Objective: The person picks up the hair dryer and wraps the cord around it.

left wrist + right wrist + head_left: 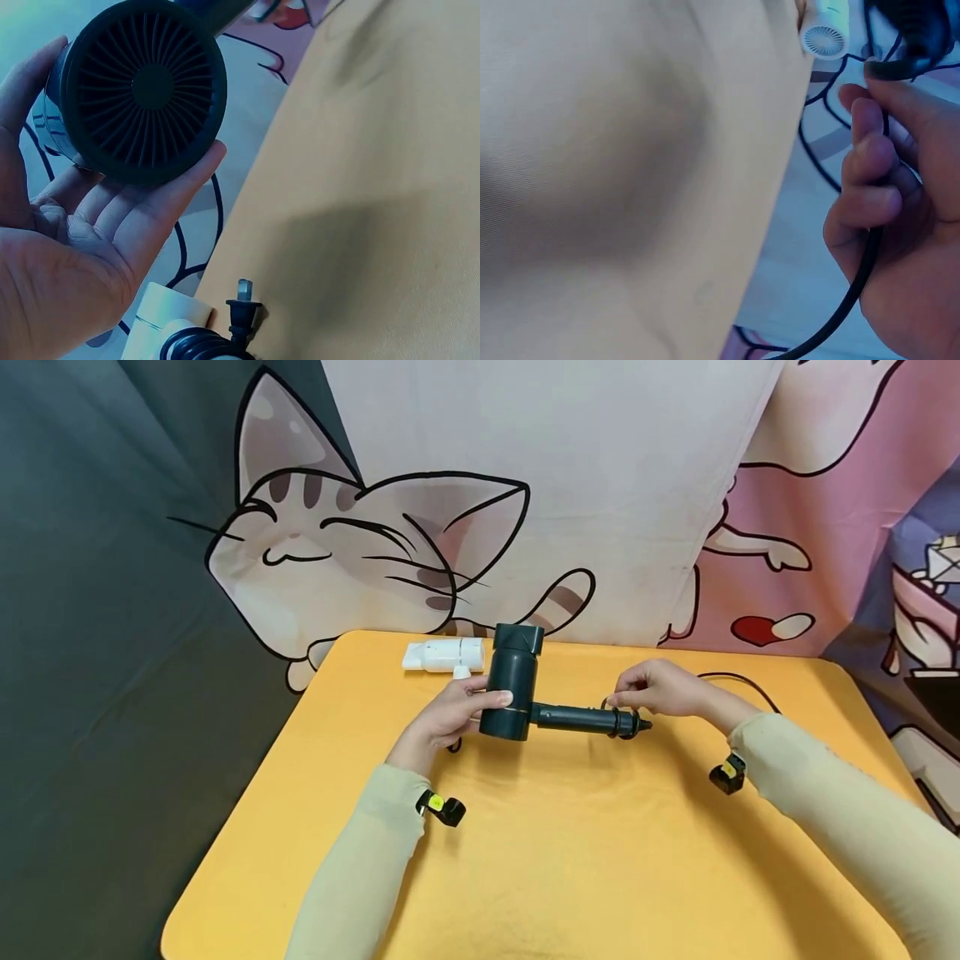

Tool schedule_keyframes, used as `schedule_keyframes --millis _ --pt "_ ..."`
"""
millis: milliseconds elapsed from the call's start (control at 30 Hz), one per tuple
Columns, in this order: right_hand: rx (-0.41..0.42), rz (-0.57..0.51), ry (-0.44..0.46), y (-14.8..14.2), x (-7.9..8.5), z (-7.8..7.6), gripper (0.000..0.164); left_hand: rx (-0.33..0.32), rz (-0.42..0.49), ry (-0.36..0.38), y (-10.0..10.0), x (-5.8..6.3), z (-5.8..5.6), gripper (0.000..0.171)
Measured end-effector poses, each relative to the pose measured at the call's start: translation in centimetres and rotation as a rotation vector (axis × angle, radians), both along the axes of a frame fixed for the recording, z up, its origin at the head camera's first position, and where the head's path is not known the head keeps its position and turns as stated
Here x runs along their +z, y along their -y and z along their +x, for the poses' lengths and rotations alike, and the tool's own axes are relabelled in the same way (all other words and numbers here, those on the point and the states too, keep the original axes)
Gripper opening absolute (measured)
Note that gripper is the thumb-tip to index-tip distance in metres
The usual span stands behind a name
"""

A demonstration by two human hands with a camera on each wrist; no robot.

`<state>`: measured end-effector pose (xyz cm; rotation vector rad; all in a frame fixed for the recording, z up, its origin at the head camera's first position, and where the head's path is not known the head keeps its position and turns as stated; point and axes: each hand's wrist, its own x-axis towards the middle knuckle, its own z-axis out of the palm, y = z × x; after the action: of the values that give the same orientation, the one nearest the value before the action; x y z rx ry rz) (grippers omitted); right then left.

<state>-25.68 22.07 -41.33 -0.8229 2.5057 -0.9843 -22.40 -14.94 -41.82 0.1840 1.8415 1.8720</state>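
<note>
My left hand point(444, 714) grips a dark hair dryer point(513, 681) by its barrel, above the table. Its handle points right, with loops of cord round the end. In the left wrist view, the thumb and fingers of that hand point(82, 251) curl round the barrel, and the round rear grille point(154, 88) faces the camera. At the handle's end, my right hand point(663, 687) pinches the black power cord point(864, 262). The right wrist view shows the cord running through the curled fingers of this hand point(922, 180) and hanging in a curve below.
A white hair dryer point(450, 654) lies near the back edge of the yellow table point(570, 860). Its black cord is bundled, with a two-pin plug point(241, 319) sticking up. Behind the table hangs a cartoon cat cloth point(600, 460).
</note>
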Motion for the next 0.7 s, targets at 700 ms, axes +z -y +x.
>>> schedule_keyframes --millis 700 --pt "0.002 0.035 -0.173 2.0 2.6 3.0 0.020 0.065 -0.121 0.018 -0.7 -0.6 -0.4 0.062"
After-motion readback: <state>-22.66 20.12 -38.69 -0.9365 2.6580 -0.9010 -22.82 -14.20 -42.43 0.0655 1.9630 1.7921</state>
